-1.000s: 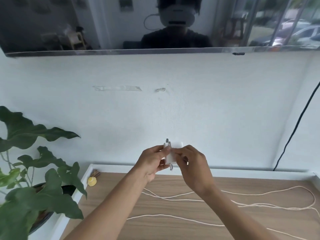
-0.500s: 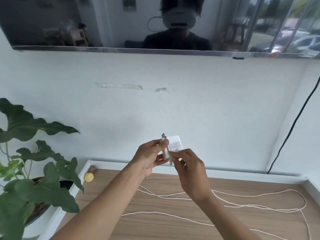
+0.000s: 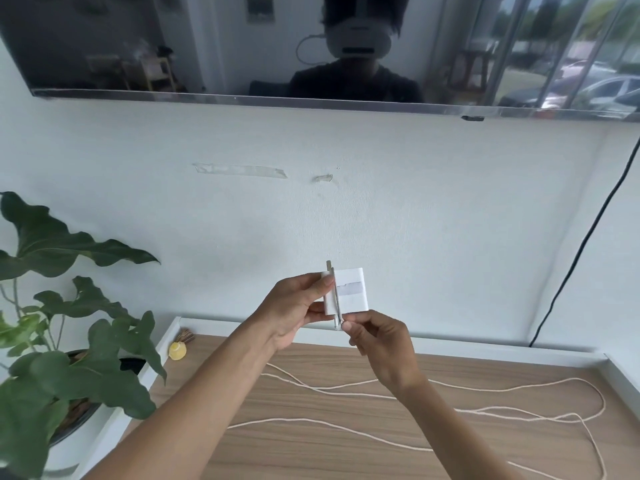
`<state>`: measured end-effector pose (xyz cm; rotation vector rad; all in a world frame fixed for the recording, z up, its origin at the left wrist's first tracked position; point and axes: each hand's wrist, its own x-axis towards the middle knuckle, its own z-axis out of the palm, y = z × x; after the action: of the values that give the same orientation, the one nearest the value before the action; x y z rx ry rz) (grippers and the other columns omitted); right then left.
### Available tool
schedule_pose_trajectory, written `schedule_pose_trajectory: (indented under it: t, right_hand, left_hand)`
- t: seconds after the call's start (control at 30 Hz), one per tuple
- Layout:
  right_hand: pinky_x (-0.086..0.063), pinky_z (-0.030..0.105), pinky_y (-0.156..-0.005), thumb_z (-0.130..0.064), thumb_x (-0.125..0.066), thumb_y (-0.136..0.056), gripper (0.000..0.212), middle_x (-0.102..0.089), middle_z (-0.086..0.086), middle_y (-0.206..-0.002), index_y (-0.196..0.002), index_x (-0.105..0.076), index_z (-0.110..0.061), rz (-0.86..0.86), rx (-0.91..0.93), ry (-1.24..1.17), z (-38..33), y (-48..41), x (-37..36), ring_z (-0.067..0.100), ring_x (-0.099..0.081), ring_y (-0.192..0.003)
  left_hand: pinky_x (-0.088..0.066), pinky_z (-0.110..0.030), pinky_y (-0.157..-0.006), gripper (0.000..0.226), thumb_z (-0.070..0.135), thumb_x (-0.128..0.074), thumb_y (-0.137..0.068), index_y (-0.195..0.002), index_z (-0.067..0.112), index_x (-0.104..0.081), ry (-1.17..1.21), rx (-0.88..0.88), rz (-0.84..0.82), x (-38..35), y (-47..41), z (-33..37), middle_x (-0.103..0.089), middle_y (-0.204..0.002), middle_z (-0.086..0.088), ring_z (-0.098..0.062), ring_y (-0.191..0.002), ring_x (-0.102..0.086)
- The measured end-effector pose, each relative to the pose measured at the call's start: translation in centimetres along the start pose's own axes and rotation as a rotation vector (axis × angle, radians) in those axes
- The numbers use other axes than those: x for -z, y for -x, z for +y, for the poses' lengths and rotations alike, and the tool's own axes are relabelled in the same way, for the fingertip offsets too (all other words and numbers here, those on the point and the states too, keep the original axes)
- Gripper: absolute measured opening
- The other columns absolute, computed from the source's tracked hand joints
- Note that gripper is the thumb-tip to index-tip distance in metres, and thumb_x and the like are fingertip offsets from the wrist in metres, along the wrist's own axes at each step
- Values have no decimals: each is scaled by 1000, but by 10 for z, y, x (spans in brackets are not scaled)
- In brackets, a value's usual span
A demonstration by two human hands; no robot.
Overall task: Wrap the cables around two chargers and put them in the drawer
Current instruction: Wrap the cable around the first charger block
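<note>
- Head view: your left hand [image 3: 294, 310] holds a small white square charger [image 3: 351, 291] up in front of the pale wall [image 3: 415, 209], above the back edge of a wooden desk [image 3: 311, 455].
- Your left thumb and fingers are curled round the charger's left edge. The rest of its body sticks out to the right of that grip, with its flat face turned toward you.
- A thin grey metal strip [image 3: 335, 299] runs top to bottom along the charger's left part and pokes out past both the upper and lower edges.
- Your right hand [image 3: 379, 346] sits just below and to the right of the charger. Its thumb and forefinger are closed in a pinch on the lower tip of the strip, and its other fingers are curled in loosely.
- A long cream cable [image 3: 277, 418] lies in loose loops across the desk, below both hands and touching neither. Whether it joins the charger cannot be told.
- A green leafy plant [image 3: 69, 358] stands at the left, off the desk's end.
- A small yellow object [image 3: 177, 350] sits at the desk's back left corner.
- A dark screen [image 3: 207, 46] hangs on the wall above.
- A black wire [image 3: 588, 237] runs down the wall at the right.
</note>
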<state>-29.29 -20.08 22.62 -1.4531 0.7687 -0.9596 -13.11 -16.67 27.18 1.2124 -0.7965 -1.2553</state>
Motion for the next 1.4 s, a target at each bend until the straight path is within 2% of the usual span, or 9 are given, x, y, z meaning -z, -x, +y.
schedule_pose_trajectory:
  t: [0.17, 0.27, 0.37, 0.53, 0.73, 0.9, 1.07, 1.17, 1.4]
  right_hand:
    - [-38, 23, -51, -26, -72, -84, 28, -46, -10, -48, -70, -63, -3, -32, -40, 294, 3, -16, 11, 6, -39, -45]
    - [-28, 28, -54, -15, -63, -86, 23, -35, -11, -42, -65, -65, -4, -126, -23, 352, -4, -20, 12, 5, -26, -43]
    - [-28, 18, -48, -10, -63, -83, 29, -39, -13, -38, -58, -65, -25, -296, -62, 364, -18, -29, 15, 3, -28, -41]
    - [-25, 22, -50, -4, -59, -85, 40, -33, -12, -49, -49, -60, -22, -573, -181, 502, -40, -53, 27, 8, -26, -49]
    - [-33, 21, -54, -18, -57, -89, 34, -35, -7, -55, -56, -49, -16, -803, -322, 706, -74, -66, 29, 11, -31, -53]
    - [-31, 24, -52, -21, -57, -88, 34, -40, -3, -58, -54, -53, -19, -675, -268, 907, -88, -71, 13, 17, -35, -58]
    - [-31, 23, -47, -20, -54, -91, 23, -49, 1, -55, -82, -73, -11, -432, -129, 953, -95, -64, -5, 13, -37, -48]
    - [-42, 25, -57, -21, -50, -92, 25, -68, 8, -75, -84, -71, -10, -312, 39, 954, -91, -55, -14, 15, -51, -59]
    - [-47, 38, -59, -23, -48, -96, 22, -60, 0, -74, -90, -68, -16, -18, 449, 871, -63, -30, -32, 19, -52, -62]
  left_hand:
    - [-58, -30, -73, 35, 29, -60, -87, -108, 2, -69, -5, -20, -74, 5, 8, 7, -70, -99, -13, -27, -85, -67]
    - [-58, -31, -78, 39, 27, -62, -85, -113, 1, -67, -142, -72, -138, 4, 13, 9, -70, -98, -12, -25, -88, -65]
    - [-57, -34, -82, 29, 23, -60, -92, -111, 3, -69, -297, -104, -151, 7, 16, 12, -66, -91, -10, -22, -80, -60]
    - [-57, -38, -86, 30, 34, -63, -89, -108, 13, -73, -476, -115, -194, 17, 21, 4, -69, -105, -25, -30, -87, -66]
    - [-57, -35, -83, 23, 29, -61, -94, -111, 17, -72, -632, -89, -262, 20, 24, -4, -75, -103, -9, -29, -94, -71]
    - [-44, -20, -63, 19, 33, -60, -93, -107, 24, -71, -885, -159, -112, 19, 20, 1, -72, -91, 0, -1, -59, -58]
    - [-37, -17, -60, 17, 34, -59, -93, -103, 22, -67, -995, -240, 58, 19, 16, 3, -63, -84, 12, 2, -65, -54]
    - [-52, -25, -66, 19, 30, -61, -92, -101, 14, -69, -783, -218, 196, 20, 11, 1, -65, -86, 5, -8, -65, -60]
    - [-62, -38, -68, 22, 26, -61, -94, -94, 6, -71, -402, -166, 321, 15, 0, 12, -70, -91, -12, -29, -78, -71]
